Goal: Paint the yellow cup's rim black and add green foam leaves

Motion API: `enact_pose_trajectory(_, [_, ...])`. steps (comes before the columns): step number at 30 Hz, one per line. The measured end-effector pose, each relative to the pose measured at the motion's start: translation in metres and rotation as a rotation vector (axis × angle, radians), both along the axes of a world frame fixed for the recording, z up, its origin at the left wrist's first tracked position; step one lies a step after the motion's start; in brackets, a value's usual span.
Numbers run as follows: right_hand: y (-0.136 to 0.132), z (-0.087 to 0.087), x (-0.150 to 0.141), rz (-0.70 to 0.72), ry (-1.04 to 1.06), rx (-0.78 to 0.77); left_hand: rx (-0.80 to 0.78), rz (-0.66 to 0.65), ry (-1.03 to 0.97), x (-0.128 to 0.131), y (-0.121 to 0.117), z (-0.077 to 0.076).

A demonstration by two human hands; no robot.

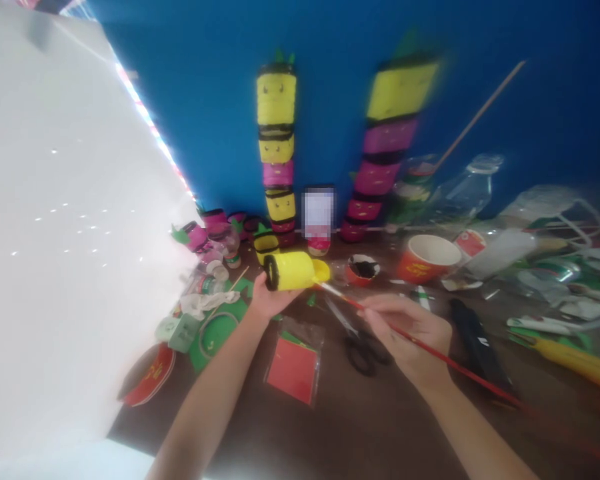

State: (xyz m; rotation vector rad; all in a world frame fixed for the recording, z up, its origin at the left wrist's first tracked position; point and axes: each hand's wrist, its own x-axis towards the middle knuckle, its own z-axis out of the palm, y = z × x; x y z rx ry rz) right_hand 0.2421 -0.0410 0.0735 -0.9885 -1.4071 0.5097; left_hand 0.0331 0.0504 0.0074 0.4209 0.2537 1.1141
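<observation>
My left hand grips a yellow-painted plastic bottle piece from below. It lies on its side with a black rim facing left. At its right end shows a round yellow part; I cannot tell if this belongs to the bottle piece. My right hand pinches a red-handled paintbrush between thumb and fingers. The brush's pale ferrule and tip reach that yellow end, where contact is hard to make out. Between my hands, black-handled scissors lie on the table, near a packet of red and green paper.
Stacked yellow and pink painted bottles stand by the blue wall, another blurred stack to their right. Near the back are a cup with black paint and a red paper cup. A yellow glue gun lies far right.
</observation>
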Motion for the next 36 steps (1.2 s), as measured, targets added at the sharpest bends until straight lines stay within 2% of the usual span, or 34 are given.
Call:
enact_pose_trajectory(18, [-0.0009, 0.0018, -0.0007, 0.005, -0.025, 0.065, -0.030, 0.021, 0.001, -0.0005, 0.0005, -0.0005])
enact_pose_trajectory(23, [-0.0009, 0.0005, -0.0003, 0.090, -0.013, 0.069, -0.027, 0.005, 0.003, -0.0004, 0.0004, -0.0003])
enact_pose_trajectory(26, [-0.0009, -0.0001, -0.0006, 0.073, -0.017, 0.079, -0.012, -0.004, -0.015, -0.0005, 0.0006, -0.0009])
enact_pose_trajectory(29, [-0.0015, -0.0009, -0.0009, 0.042, -0.023, 0.046, -0.025, 0.017, -0.007, -0.0005, 0.0007, -0.0010])
enact_pose_trajectory(36, [-0.0052, 0.0010, 0.0000, -0.016, 0.069, -0.145, -0.080, 0.042, 0.015, -0.0003, 0.0002, 0.0007])
